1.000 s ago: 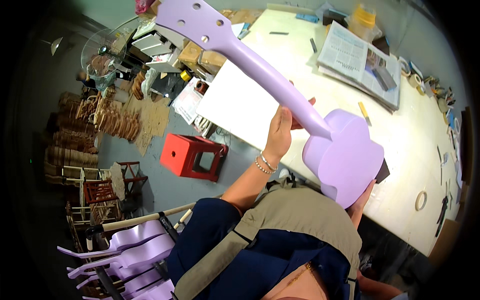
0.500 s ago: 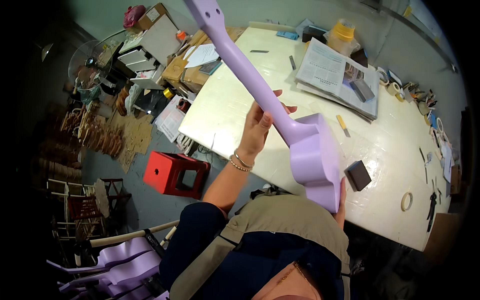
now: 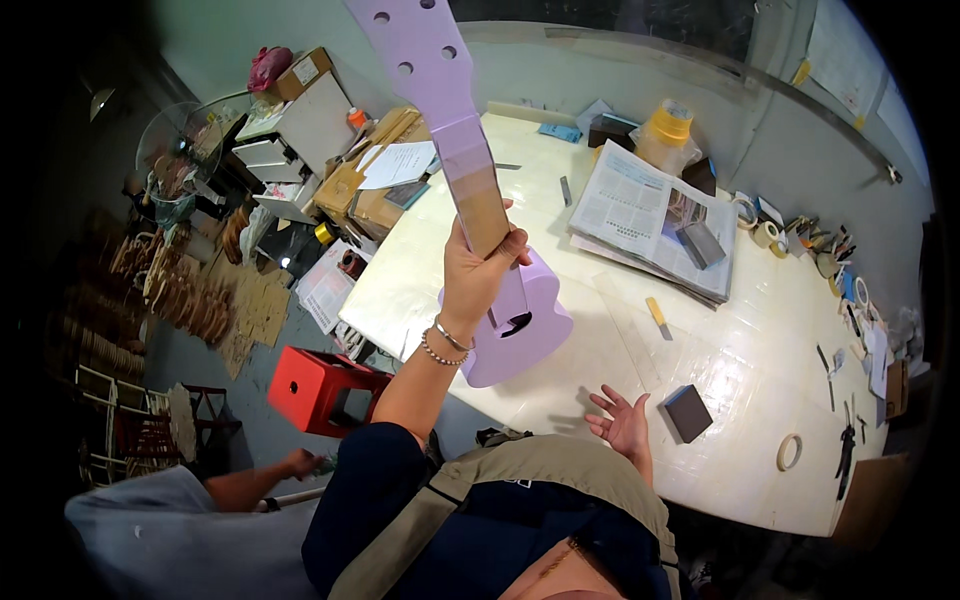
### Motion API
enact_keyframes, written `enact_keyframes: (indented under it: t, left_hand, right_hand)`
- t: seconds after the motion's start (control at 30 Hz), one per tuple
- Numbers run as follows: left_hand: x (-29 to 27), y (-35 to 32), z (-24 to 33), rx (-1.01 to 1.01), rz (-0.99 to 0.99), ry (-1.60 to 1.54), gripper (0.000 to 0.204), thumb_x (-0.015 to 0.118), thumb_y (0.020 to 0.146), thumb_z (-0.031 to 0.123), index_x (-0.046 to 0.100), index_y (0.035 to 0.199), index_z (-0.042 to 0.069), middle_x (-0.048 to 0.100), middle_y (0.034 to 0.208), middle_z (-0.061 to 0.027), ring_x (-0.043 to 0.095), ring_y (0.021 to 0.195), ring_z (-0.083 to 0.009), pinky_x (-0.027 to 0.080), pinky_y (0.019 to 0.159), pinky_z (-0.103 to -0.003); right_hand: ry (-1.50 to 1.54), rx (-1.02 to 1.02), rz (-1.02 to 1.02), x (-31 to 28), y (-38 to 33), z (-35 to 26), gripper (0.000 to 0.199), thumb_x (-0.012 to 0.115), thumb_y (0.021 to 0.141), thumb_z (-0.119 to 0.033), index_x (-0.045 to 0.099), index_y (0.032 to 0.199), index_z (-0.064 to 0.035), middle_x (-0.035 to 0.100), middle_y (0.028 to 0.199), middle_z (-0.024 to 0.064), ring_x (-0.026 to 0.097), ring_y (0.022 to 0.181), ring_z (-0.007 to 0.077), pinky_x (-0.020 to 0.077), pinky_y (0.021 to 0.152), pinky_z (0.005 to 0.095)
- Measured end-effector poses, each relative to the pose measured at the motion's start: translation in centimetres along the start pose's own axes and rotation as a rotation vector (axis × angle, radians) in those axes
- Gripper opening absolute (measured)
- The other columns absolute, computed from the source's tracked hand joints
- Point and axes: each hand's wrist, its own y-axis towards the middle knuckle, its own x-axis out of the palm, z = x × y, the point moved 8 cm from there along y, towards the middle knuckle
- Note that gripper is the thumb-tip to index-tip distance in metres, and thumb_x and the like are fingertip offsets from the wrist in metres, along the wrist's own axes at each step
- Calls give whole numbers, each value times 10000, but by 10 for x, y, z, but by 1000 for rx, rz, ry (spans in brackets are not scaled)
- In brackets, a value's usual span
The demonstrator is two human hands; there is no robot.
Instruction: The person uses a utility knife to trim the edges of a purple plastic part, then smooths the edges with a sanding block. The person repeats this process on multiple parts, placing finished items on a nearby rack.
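The lavender ukulele (image 3: 543, 318) is held tilted over the near-left part of the white table (image 3: 745, 350); whether the table is touched cannot be told. Compared with the earlier views, the soundhole face is now shown in place of the back, and the body is no longer supported by the right hand (image 3: 625, 425). Judged consequence: the front is exposed for viewing, and the weight is apparently borne at the neck alone.

The neck is gripped by the left hand (image 3: 475, 275), fingers wrapped around it, just below a tan strip (image 3: 482, 215). The right hand is spread, palm up and without load, near a dark block (image 3: 688, 413) but apart from it.

At lower left, a co-worker's forearm (image 3: 250, 487) is newly seen.

Containers: a translucent jar (image 3: 668, 132) with a yellow top is placed behind the newspapers (image 3: 632, 205); contents not resolved. In the drawer unit (image 3: 268, 155), drawers are pulled out; pale items are glimpsed, unidentified. A pink bag (image 3: 269, 65) is set beside a cardboard box (image 3: 303, 73), its interior not visible.
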Motion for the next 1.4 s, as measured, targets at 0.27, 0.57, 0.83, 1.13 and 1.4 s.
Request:
enact_keyframes:
  t: [0.27,0.57,0.83,1.13,1.4]
  left_hand:
    - [10,3,-7,68,112,99,405,662,822,43,440,1155,-19,569,787,-33,584,643,-127,501,621,-258]
    - [27,-11,-6,76,89,135,432,678,814,69,438,1162,-19,563,791,-31,588,671,-125,505,638,-249]
    - [27,-24,-5,96,74,104,424,683,812,73,451,1156,-14,564,801,-22,598,679,-121,511,649,-253]
    - [35,-35,0,105,32,120,432,697,805,91,463,1154,-10,584,797,-24,608,681,-124,503,648,-241]
    - [36,-34,4,110,47,93,423,685,814,82,456,1158,-10,582,785,-29,598,656,-121,493,633,-233]
  right_hand:
    - [48,-6,53,-12,7,-9,915,63,841,-717,307,1382,-21,494,1253,179,625,863,311,511,727,365]
    - [-23,-72,-9,-9,11,-19,905,116,840,-729,363,1346,-21,529,1209,173,609,897,294,485,779,377]
    - [-74,-67,-31,-3,1,-16,905,123,842,-730,375,1334,-13,548,1187,146,590,918,251,471,801,363]
    - [-205,-246,-58,35,-18,-41,844,115,883,-676,404,1311,-9,559,1158,124,577,919,224,453,838,360]
    - [-425,-480,-184,104,-45,-95,754,133,929,-599,487,1231,-6,593,1090,118,580,948,230,445,853,364]
